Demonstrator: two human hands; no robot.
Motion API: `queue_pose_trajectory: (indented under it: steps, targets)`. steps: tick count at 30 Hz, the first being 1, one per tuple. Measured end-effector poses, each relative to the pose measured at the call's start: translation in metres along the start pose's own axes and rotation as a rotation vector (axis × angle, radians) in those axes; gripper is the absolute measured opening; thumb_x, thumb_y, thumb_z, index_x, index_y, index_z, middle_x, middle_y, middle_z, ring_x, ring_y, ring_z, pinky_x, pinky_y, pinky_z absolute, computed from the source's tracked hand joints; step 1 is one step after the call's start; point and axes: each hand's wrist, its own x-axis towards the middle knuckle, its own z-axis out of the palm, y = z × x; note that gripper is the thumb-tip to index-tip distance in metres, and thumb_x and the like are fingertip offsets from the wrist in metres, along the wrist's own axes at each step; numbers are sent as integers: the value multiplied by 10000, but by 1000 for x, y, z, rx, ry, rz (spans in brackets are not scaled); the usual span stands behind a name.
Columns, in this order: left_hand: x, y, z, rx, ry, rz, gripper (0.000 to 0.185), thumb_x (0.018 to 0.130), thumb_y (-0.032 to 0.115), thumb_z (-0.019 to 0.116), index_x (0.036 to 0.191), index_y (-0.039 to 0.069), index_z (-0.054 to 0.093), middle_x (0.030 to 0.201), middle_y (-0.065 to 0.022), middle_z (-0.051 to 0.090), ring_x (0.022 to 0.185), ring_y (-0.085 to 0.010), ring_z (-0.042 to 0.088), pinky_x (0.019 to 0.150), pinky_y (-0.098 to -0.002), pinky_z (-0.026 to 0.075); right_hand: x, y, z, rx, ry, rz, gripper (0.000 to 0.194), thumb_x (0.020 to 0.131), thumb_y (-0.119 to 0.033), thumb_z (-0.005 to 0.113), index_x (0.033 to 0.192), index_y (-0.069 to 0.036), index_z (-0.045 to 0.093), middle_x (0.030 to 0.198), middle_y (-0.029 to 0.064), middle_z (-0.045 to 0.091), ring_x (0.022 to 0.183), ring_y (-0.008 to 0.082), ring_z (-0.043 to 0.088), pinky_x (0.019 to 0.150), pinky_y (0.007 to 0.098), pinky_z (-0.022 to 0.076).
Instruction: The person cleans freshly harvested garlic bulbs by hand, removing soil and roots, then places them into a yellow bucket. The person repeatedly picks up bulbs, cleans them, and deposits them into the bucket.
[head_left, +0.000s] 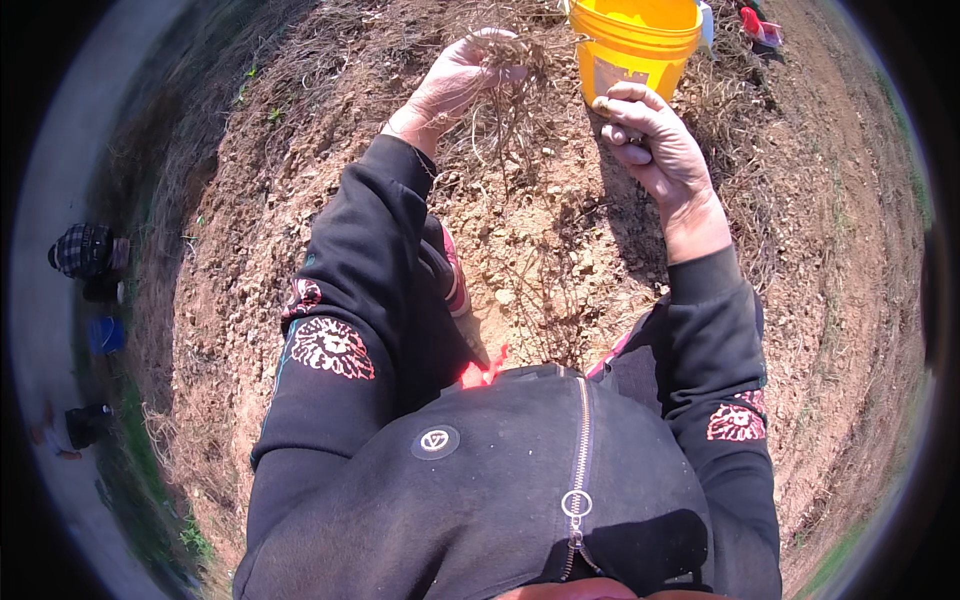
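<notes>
My left hand (478, 71) grips a bunch of dry plant stems (510, 112) with thin roots that hang down over the soil. To its right, my right hand (649, 139) is raised with the fingers curled; a small tan piece (602, 106), perhaps a pod, shows between thumb and fingertip. Something small and dark also shows near the curled fingers, too unclear to name. Just behind that hand stands a yellow plastic bucket (634, 37) with a worn label. Its bottom edge is partly hidden by my fingers.
Dry, cloddy soil (525, 255) with withered stems (300, 67) surrounds my feet. A red object (759, 28) lies beyond the bucket at the upper right. Two people, one in a checked top (82, 251), are at the far left beside a blue bucket (106, 334).
</notes>
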Motion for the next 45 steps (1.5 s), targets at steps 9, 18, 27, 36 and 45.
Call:
queue_pose_trajectory:
  steps: [9,18,27,36,45]
  targets:
    - [-8,-11,56,817,-385,10,390,784,-5,616,1158,86,554,992,-82,625,883,-139,571,764,-270,474,-3,-17,-10,-189,69,-219,130,821,-38,612,948,-21,597,803,26,620,579,38,513,422,130,356]
    - [-9,-14,64,850,-279,-80,540,825,316,651,1231,20,452,1173,-161,543,1103,-234,511,942,-338,405,0,8,-19,-259,21,161,169,802,-80,641,968,-54,621,742,-12,567,600,51,515,434,148,335]
    - [-17,-13,67,779,-328,-182,502,733,110,606,1225,84,511,1130,-107,599,1028,-167,550,916,-302,422,-1,5,-30,-404,-92,326,234,782,-71,638,1007,-46,581,794,-11,577,615,58,538,534,153,432]
    - [-19,-8,83,1012,-512,25,316,706,159,613,1009,103,547,828,-121,605,794,-303,590,689,-389,454,-16,13,-7,-471,-50,327,273,756,-96,667,1004,-19,584,803,-6,613,657,73,567,574,217,470]
    - [-19,-6,84,908,-569,-110,399,713,173,643,1106,136,586,943,-138,628,884,-302,594,761,-414,455,-28,24,-24,-273,-54,263,113,842,-93,594,932,-41,548,809,-7,560,694,81,540,639,209,461]
